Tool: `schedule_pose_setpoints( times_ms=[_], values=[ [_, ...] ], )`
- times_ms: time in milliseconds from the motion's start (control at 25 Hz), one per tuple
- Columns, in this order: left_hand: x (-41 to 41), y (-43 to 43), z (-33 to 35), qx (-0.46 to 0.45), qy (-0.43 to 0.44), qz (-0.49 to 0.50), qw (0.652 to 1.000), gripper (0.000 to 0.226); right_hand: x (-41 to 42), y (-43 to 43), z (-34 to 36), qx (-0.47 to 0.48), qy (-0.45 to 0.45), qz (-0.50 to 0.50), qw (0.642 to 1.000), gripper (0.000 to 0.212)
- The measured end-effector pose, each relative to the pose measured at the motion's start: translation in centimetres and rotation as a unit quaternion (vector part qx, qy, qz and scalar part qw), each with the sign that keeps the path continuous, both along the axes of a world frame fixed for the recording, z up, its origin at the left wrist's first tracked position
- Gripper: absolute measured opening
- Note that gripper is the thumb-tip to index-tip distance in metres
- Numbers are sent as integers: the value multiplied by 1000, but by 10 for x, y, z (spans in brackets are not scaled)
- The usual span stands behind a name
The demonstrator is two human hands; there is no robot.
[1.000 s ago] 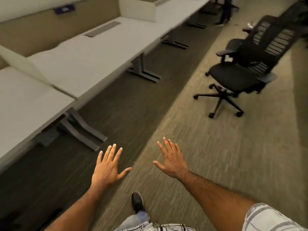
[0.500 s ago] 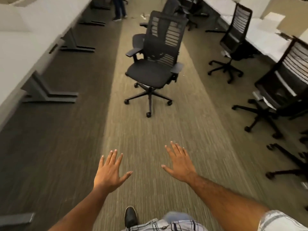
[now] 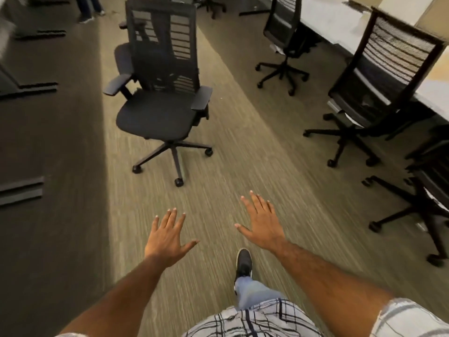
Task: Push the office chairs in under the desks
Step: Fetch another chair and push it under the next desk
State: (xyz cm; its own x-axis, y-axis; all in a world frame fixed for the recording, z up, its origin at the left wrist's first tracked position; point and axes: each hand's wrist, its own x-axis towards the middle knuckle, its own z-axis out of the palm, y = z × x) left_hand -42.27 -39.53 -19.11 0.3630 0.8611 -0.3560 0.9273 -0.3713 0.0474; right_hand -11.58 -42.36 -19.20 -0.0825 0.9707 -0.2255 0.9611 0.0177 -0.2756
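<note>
The head camera looks forward and down the blurred aisle (image 3: pixel 243 154), seemingly toward an office chair (image 3: pixel 155 117).

Left hand (image 3: pixel 167 235), right hand (image 3: pixel 262 221) outstretched, fingers spread, grip empty.

Open carpet (image 3: pixel 218 181) ahead; 1 office chair (image 3: pixel 160 93) mid-aisle.

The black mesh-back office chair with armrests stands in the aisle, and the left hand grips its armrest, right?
No. The head view shows the left hand open, touching nothing; the black mesh-back office chair does stand in the aisle.
</note>
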Motion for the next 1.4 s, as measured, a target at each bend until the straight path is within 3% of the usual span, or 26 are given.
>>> schedule_pose_setpoints(
  times_ms=[360,800,1040,1240,1400],
  values=[
    [112,202,32,35,-27,67,997,118,120,220,30,3,-6,31,1000,88],
    [162,477,-23,15,-19,93,995,130,179,489,22,22,-29,35,999,88],
    [202,641,9,56,-59,73,994,130,214,632,42,37,-48,35,998,87],
    [233,746,15,85,-41,87,992,131,242,757,34,37,-41,77,995,88],
    [261,820,12,57,-21,167,984,111,273,880,31,51,-43,135,989,87]
  ],
)
